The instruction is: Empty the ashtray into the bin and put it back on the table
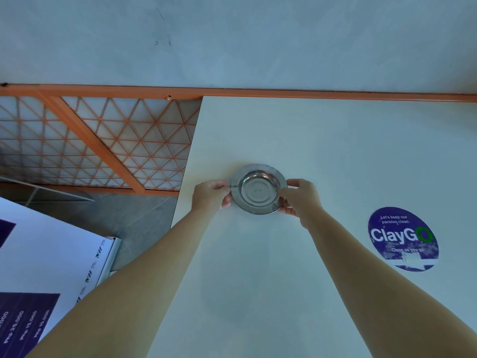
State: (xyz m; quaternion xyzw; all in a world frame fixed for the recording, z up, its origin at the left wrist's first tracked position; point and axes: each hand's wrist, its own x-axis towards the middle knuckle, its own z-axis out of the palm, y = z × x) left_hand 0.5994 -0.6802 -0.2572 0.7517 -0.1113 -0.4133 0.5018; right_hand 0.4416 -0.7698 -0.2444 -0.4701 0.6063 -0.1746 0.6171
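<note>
A round steel ashtray [259,188] lies on the white table [335,140], near the table's left edge. Its bowl looks bare and shiny, with no ash that I can see. My left hand [211,193] grips the ashtray's left rim with thumb and fingers. My right hand [300,198] grips the right rim the same way. The ashtray appears to rest flat on the tabletop. No bin is in view.
A round purple "ClayGO" sticker [402,239] is stuck on the table to the right. An orange metal railing with a triangle mesh [103,143] runs behind and left of the table. A white and purple signboard [46,275] stands at lower left on the grey floor.
</note>
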